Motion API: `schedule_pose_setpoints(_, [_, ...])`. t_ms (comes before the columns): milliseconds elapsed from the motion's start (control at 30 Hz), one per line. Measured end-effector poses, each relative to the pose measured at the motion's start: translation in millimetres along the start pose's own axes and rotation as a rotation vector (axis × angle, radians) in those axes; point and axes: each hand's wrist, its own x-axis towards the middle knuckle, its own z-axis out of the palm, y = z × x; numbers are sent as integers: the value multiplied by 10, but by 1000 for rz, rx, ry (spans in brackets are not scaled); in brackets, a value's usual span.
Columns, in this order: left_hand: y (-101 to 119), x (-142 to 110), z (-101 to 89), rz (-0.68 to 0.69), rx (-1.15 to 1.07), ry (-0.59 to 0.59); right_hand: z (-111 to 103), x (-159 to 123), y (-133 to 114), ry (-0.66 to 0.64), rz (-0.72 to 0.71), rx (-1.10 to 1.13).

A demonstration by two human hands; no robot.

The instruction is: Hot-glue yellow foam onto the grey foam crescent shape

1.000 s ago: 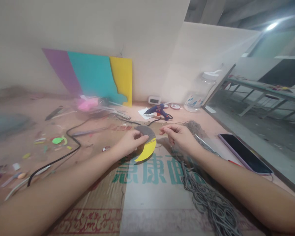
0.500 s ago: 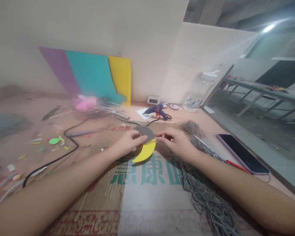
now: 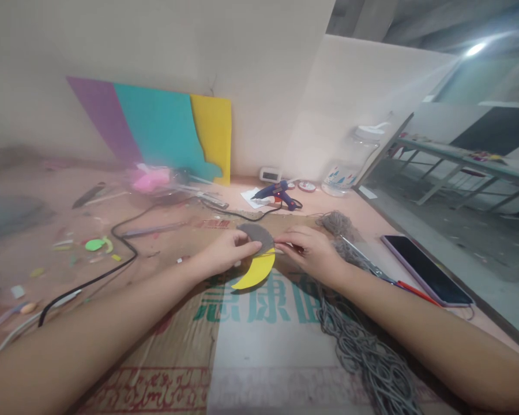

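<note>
A crescent-shaped cutout is held above the cardboard. Its upper part is covered by grey yarn, and its lower part is bare yellow down to the pointed tip. My left hand is closed on the cutout's left side, with the thumb pressed over the grey part. At the right edge, my right hand pinches the grey yarn strand close to the crescent, fingertips together. A loose heap of grey yarn runs below my right forearm, and more of it lies bunched behind that hand.
A blue glue gun lies on white paper at the back. Scissors with red handles and a phone rest at right. Behind stand a clear bottle and a coloured board. A black cord and foam scraps lie left.
The right hand's fingertips have shifted slightly at the crescent's right edge, drawing the strand close against it. The left hand keeps its grip; the view has tilted a little.
</note>
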Motion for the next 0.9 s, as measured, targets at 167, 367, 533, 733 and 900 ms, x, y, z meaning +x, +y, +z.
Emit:
schedule_pose_setpoints(167, [-5,-5,-13,12,-5,-38,11,-5,-11,10,-32,0])
schedule_pose_setpoints(367, [3,-9,-6,8,-42,-30,-19,14,-64,-43,72,7])
schedule_pose_setpoints(533, [85,-34,-7,2,-79,10,-49,25,-106,-64,214,110])
schedule_pose_setpoints(733, [81,-39,-15,-8,-95,-2,-65,55,-100,-118,273,224])
schedule_pose_setpoints(900, [51,-35,-23,3,-12,-24,-55,52,-83,-110,238,257])
